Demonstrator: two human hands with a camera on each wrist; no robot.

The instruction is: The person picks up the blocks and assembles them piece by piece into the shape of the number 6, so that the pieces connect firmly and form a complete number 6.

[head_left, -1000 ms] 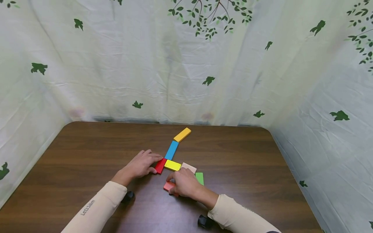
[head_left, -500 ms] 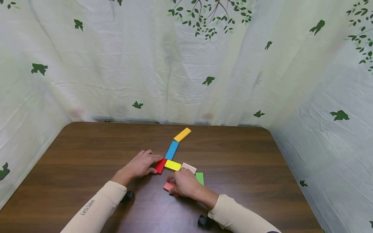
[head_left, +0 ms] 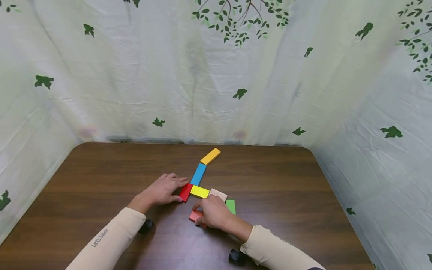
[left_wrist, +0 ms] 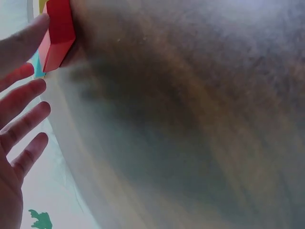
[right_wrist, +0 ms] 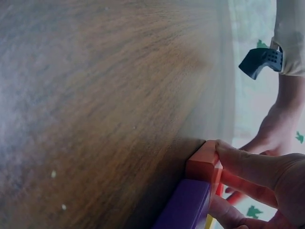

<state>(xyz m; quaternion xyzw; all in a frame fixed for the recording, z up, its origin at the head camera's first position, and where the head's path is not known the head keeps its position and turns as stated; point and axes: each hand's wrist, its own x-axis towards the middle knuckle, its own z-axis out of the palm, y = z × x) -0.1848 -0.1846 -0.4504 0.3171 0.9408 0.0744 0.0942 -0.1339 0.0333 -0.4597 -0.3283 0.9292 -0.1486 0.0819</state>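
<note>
My left hand (head_left: 165, 189) lies beside the red block (head_left: 185, 193), its fingers extended; in the left wrist view the thumb (left_wrist: 28, 40) touches the block's side and the other fingers spread apart. With thumb and fingers my right hand (head_left: 216, 212) pinches a salmon-pink block (head_left: 195, 215), partly covered by the hand in the head view. The right wrist view shows a purple block (right_wrist: 183, 205) right against it. A yellow block (head_left: 200, 191) adjoins the red one, followed by a pale pink block (head_left: 218, 194) and a green block (head_left: 231, 206), partly hidden behind the right hand.
Beyond the red block, a blue block (head_left: 198, 174) and an orange-yellow block (head_left: 210, 156) continue the line toward the back of the brown table (head_left: 111, 168). A white curtain (head_left: 135, 75) with leaf prints surrounds the table. Black wrist devices (head_left: 237, 257) hang below the sleeves.
</note>
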